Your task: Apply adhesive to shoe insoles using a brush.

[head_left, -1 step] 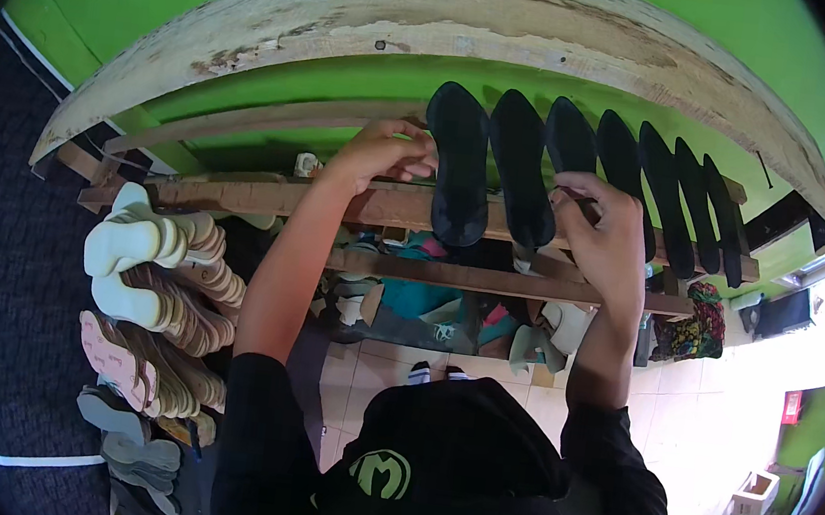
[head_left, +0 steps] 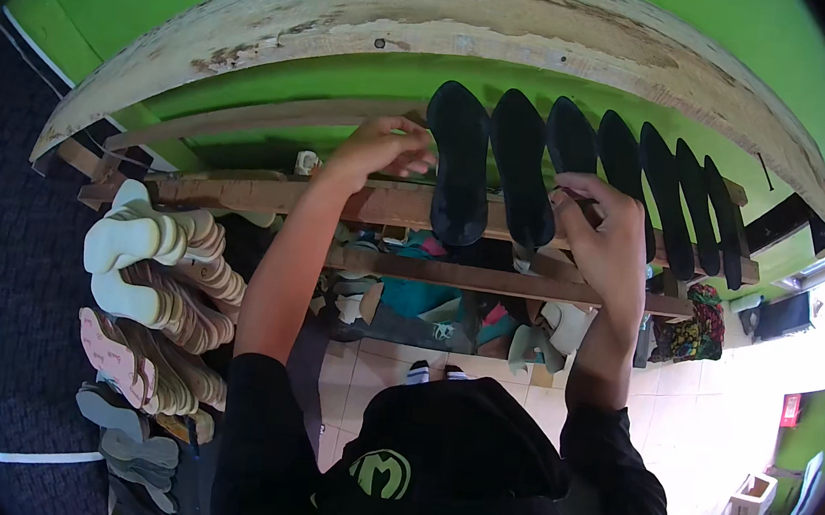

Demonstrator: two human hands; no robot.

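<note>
Several black shoe insoles stand in a row, leaning on a wooden rack (head_left: pixel 268 194). My left hand (head_left: pixel 386 150) is beside the leftmost insole (head_left: pixel 461 167), near its left edge. Its fingers are loosely bent and apart, and nothing shows in them. My right hand (head_left: pixel 602 227) is in front of the third insole (head_left: pixel 572 144); its thumb and forefinger are closed at that insole's lower part, which the hand hides. Between my hands is the second insole (head_left: pixel 520 168), untouched as far as I can see.
Stacks of pale insole pieces (head_left: pixel 137 244) and grey ones (head_left: pixel 140 455) stand at the left. A thick wooden board (head_left: pixel 477 28) spans above the rack before a green wall. Material scraps (head_left: pixel 418 298) lie below the lower rail (head_left: pixel 491 280). A patterned cloth (head_left: pixel 692 322) hangs at right.
</note>
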